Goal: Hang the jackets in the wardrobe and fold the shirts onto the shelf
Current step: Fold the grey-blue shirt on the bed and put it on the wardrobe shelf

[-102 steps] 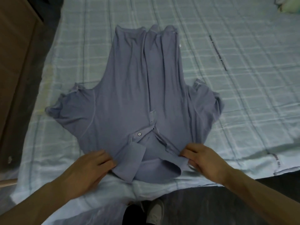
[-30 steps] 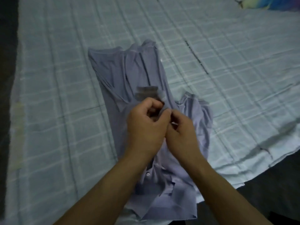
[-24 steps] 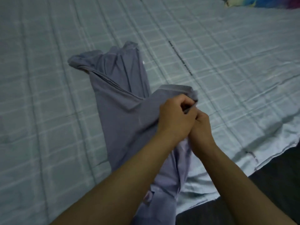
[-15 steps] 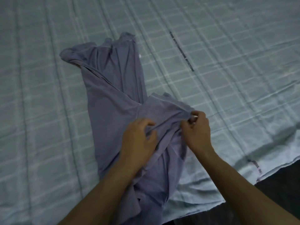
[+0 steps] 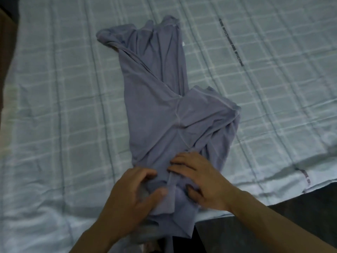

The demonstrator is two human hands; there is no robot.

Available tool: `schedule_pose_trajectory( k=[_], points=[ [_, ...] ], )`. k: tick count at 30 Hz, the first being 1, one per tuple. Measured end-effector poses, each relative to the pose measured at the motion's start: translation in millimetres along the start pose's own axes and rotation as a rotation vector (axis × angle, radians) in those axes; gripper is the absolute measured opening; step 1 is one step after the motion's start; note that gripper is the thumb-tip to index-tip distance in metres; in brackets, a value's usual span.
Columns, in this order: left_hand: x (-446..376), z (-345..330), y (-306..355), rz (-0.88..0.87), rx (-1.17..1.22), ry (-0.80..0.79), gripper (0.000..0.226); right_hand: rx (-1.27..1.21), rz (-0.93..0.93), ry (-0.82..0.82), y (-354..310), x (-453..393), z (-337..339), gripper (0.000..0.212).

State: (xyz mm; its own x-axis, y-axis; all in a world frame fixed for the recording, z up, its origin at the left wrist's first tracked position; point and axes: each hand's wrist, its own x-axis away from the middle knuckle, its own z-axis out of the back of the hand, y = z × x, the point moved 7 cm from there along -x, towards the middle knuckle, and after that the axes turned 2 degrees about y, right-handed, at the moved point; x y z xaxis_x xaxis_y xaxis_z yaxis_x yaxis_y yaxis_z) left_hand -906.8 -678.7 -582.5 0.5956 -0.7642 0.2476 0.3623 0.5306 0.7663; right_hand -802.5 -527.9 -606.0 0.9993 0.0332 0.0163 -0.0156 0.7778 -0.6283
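Observation:
A grey-blue polo shirt (image 5: 164, 114) lies on the bed, folded lengthwise into a narrow strip. Its hem points to the far side and both sleeves are stacked on the right (image 5: 215, 110). The collar end hangs over the near edge of the bed. My left hand (image 5: 135, 198) grips the fabric near the collar, its fingers and thumb curled round a fold. My right hand (image 5: 198, 181) rests flat on the shirt just right of the placket, fingers straight and pointing left.
The bed carries a pale blue checked sheet (image 5: 273, 88) that spreads wide on both sides of the shirt. The sheet's near edge (image 5: 255, 198) drops to a dark floor at bottom right. Brown furniture (image 5: 5, 42) stands along the left edge.
The shirt lay spread open at first. Its left half has been folded over onto the right, sleeves stacked. Both hands have moved down from the sleeves to the collar end.

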Motion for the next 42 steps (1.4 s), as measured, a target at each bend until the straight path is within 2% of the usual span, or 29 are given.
schedule_pose_trajectory(
  k=[2,4,7,10,12,14,17,19,22,23,24,27,29,31,34,35,37,42],
  points=[
    [12,-6,0,-0.029,0.025,-0.069,0.055,0.029,0.044,-0.028,-12,2,-6,0.058],
    [20,-16,2,-0.109,-0.075,-0.144,0.054,0.056,0.065,-0.004,-19,-1,-7,0.037],
    [26,-32,13,-0.27,-0.313,-0.142,0.042,0.059,0.087,0.023,-22,-1,-4,0.007],
    [32,-37,18,-0.3,-0.305,-0.132,0.04,0.065,0.055,0.012,-19,15,2,0.015],
    [36,-31,20,-0.302,-0.201,-0.067,0.038,0.109,0.03,0.018,-17,32,7,0.01],
    [45,-30,27,-0.377,-0.173,-0.037,0.028,0.136,-0.009,0.031,-13,52,11,0.006],
    [63,-51,38,-0.544,-0.3,-0.143,0.01,0.184,-0.067,-0.016,-9,72,7,0.006],
    [69,-69,39,-0.575,-0.433,-0.251,0.007,0.236,-0.104,-0.119,-8,77,-5,0.011],
    [76,-90,24,-0.464,-0.554,-0.515,0.031,0.282,-0.163,-0.251,-7,80,-12,0.027],
    [77,-88,23,-0.435,-0.498,-0.513,0.036,0.269,-0.168,-0.246,-8,79,-9,0.031],
    [74,-82,25,-0.418,-0.429,-0.448,0.035,0.238,-0.174,-0.209,-9,75,-3,0.032],
    [52,-59,34,-0.445,-0.302,-0.109,0.015,0.187,-0.177,0.04,-9,54,20,0.028],
    [28,-56,34,-0.361,-0.377,-0.047,0.036,0.231,-0.195,0.118,-3,37,21,0.039],
    [7,-63,27,-0.294,-0.508,-0.091,0.051,0.294,-0.256,0.035,13,26,8,0.056],
    [-6,-75,15,-0.271,-0.617,-0.172,0.058,0.379,-0.336,-0.176,38,28,-14,0.072],
    [-9,-76,15,-0.276,-0.627,-0.182,0.058,0.374,-0.337,-0.197,41,29,-15,0.073],
    [-19,-71,17,-0.269,-0.564,-0.171,0.053,0.301,-0.333,-0.163,43,22,-6,0.072],
    [-67,-22,33,-0.164,-0.304,0.155,0.015,0.156,-0.318,0.141,42,-23,54,0.04]
  ],
)
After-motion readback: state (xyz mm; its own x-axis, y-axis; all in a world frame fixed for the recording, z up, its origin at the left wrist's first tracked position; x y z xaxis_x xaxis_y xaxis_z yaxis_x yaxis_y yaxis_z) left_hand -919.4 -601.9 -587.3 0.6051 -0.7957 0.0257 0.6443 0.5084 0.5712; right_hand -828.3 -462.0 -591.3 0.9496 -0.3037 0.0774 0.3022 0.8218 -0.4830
